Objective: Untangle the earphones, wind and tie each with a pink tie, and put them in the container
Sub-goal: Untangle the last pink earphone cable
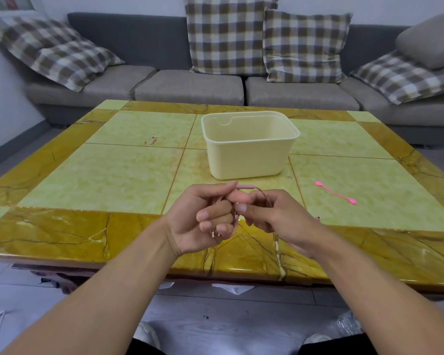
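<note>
My left hand grips a wound bundle of rose-gold earphone cable, with the plug ends sticking out below its fingers. My right hand pinches the cable loop at the top, where a pink piece shows beyond the fingertips. Both hands hover over the near edge of the table. The cream plastic container stands just behind the hands, its inside looking empty. A loose pink tie lies flat on the table to the right.
The table has a glossy yellow-green tiled top with amber borders. A grey sofa with plaid cushions runs behind it. Something small and dark shows at the right wrist.
</note>
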A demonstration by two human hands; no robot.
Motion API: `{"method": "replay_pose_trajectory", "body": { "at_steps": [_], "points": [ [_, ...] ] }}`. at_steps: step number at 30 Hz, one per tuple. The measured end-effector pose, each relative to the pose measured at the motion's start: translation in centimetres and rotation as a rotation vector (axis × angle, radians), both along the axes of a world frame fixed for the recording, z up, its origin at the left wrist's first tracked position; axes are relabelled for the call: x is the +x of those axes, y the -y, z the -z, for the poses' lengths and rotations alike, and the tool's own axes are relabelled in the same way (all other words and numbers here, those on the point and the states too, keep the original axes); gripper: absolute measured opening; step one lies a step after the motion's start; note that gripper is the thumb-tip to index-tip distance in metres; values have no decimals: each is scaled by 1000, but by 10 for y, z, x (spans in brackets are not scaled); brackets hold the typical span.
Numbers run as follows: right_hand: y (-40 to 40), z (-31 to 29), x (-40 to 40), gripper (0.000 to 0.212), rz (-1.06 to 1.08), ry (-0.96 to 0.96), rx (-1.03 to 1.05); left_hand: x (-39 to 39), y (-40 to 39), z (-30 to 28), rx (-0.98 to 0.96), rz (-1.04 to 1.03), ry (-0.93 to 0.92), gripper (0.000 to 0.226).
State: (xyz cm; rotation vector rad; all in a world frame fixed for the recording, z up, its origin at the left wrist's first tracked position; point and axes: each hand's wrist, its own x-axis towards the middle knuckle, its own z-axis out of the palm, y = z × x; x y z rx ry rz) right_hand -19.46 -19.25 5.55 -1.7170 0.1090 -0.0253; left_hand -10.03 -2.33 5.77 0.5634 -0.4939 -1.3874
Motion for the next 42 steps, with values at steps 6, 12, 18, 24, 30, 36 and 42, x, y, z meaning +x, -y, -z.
{"method": "replay_pose_trajectory", "body": {
  "at_steps": [6, 12, 18, 24, 30, 36, 42],
  "points": [
    [-6, 0, 8, 16, 118, -48, 150, 1, 0, -11, 0, -459, -299, 39],
    [-17, 6, 11, 25, 107, -101, -157, 5, -3, -19, -8, -691, -274, 39],
    [-34, 5, 3, 25, 54, -41, -548, 10, 3, -3, 180, -899, 36, 53],
    [-38, -13, -13, 27, -27, -7, -958, 2, 6, -1, 257, -995, 215, 72],
    [-37, -27, -23, 25, -43, 233, -1041, 4, 2, 4, 545, -1002, 709, 50],
    [-2, -32, -15, 21, 56, 271, -725, -4, 9, 19, 614, -553, 868, 51],
    [24, -19, 1, 15, 227, 243, -314, -19, 13, 5, 315, -166, 524, 54]
  ]
}}
